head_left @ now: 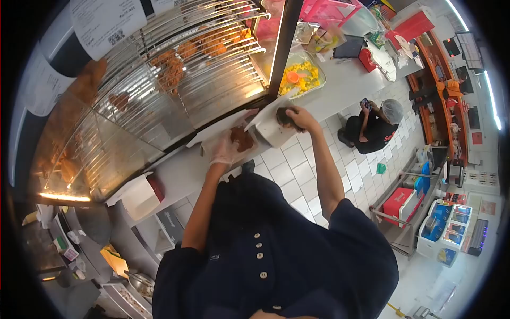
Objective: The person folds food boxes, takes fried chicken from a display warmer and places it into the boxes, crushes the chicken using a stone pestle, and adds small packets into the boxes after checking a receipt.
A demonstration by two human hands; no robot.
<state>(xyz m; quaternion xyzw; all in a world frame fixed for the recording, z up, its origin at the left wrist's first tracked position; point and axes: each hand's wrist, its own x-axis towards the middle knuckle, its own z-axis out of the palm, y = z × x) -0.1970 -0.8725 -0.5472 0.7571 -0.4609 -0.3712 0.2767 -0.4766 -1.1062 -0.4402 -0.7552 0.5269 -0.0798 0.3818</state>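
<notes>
My left hand (225,151), in a clear plastic glove, reaches into an open white carton (210,143) on the counter. It is against reddish-brown food (242,140); the glove blurs how its fingers are bent. Bare and closed, my right hand (302,119) grips a small dark object (285,116) over a second white carton (270,131) beside the first. My fingers partly cover the dark object, so its kind is unclear. Just behind the cartons stands a lit glass food warmer (207,114) with fried chicken (169,72) on its wire racks.
A clear tub (313,84) of yellow pieces holds an orange cup. Another open white carton (139,199) is on the counter to the left. A person (372,127) in a hair net sits low on the right, holding a phone. A trolley (390,212) carries a red cooler.
</notes>
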